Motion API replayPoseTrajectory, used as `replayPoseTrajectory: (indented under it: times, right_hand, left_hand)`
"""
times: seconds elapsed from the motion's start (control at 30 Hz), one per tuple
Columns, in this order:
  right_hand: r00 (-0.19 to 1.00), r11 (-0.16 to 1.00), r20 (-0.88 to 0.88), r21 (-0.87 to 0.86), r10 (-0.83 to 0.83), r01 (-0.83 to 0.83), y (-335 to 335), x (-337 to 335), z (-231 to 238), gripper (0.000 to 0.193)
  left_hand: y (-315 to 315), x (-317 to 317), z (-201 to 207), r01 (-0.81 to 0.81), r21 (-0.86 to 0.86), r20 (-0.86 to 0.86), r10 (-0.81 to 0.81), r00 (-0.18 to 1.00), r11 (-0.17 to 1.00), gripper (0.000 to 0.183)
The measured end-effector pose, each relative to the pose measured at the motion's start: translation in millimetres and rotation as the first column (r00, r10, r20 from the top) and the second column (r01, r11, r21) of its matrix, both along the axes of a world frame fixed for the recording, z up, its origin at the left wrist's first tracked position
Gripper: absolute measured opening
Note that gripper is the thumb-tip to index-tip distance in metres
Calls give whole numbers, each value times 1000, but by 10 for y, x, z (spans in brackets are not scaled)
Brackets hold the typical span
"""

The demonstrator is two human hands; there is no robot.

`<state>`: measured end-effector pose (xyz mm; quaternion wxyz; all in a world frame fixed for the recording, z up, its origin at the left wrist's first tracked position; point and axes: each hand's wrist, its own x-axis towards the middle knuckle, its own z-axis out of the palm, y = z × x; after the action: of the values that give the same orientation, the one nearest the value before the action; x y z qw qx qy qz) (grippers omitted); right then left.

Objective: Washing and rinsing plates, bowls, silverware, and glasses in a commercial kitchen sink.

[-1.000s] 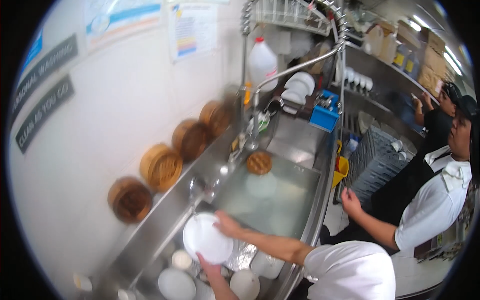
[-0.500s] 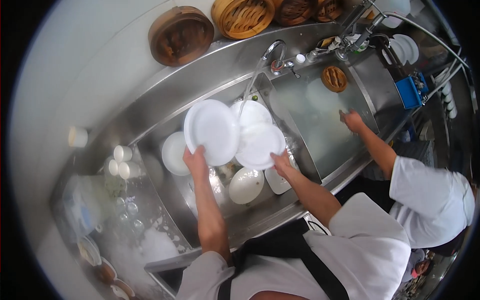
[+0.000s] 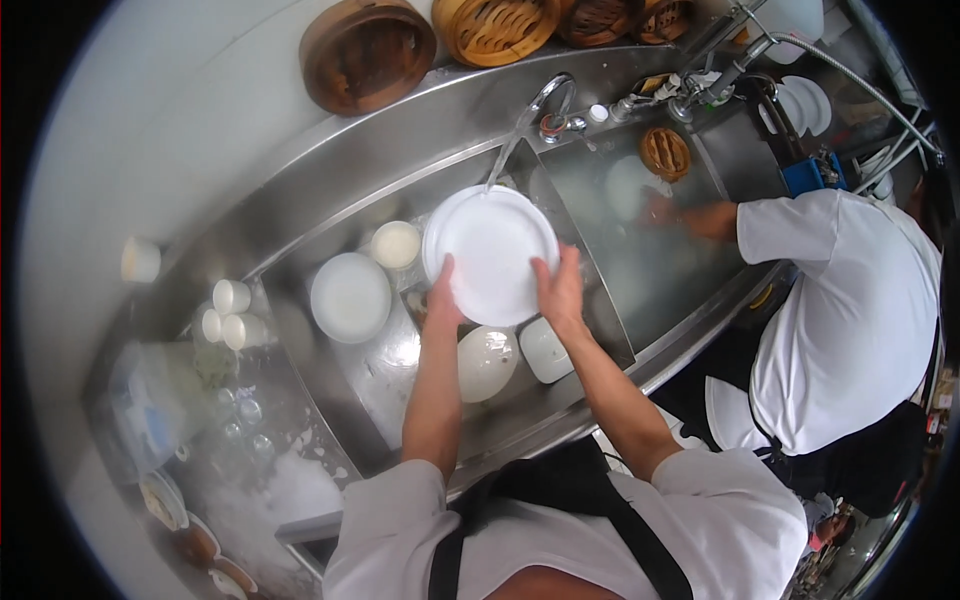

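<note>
Between my two hands are round white plates (image 3: 490, 255), seemingly stacked, held over the sink basin (image 3: 350, 385). My left hand (image 3: 443, 293) grips their near-left rim, its thumb on the upper face. On the right edge, my right hand (image 3: 560, 285) has its thumb on top and fingers partly hidden. Water from the curved faucet (image 3: 545, 95) runs down at the plates' far edge. Below lie an oval white dish (image 3: 487, 365) and a squarish white dish (image 3: 547, 352). Left of the plates are a larger round plate (image 3: 350, 298) and a small cream bowl (image 3: 396, 245).
At right, a co-worker (image 3: 840, 310) reaches an arm into cloudy water (image 3: 620, 270), near a small bamboo steamer piece (image 3: 665, 153). Bamboo steamers (image 3: 368, 55) line the back ledge. White cups (image 3: 232, 297), glasses and foam (image 3: 300, 485) occupy the left counter.
My hands have come together; the separate plates they held are now one group under the faucet. The small cream bowl has come into view. The co-worker has leaned in further.
</note>
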<state>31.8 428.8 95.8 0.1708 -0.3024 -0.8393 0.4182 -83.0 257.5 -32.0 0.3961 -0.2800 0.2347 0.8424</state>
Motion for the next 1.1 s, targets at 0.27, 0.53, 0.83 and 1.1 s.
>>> replayPoseTrajectory:
  times: [0.27,0.53,0.83,1.1]
  right_hand:
    - [921,488,279,-785,-273,382,22,1149,-743,56]
    - [956,871,216,-407,-200,275,715,-195,-1370,64]
    - [986,959,148,-282,78,-34,106,22,-69,56]
    - [904,484,296,-769,-309,417,-72,1002,-790,64]
  left_hand:
    - [-565,-224,911,-358,-718,-573,-215,791,597,42]
    - [-224,-155,908,-226,-534,-472,-66,879,815,45]
    - [-118,-116,-187,-143,-216,-94,125,988,966,56]
    - [-672,-253,921,-330,-689,-562,-187,806,646,37]
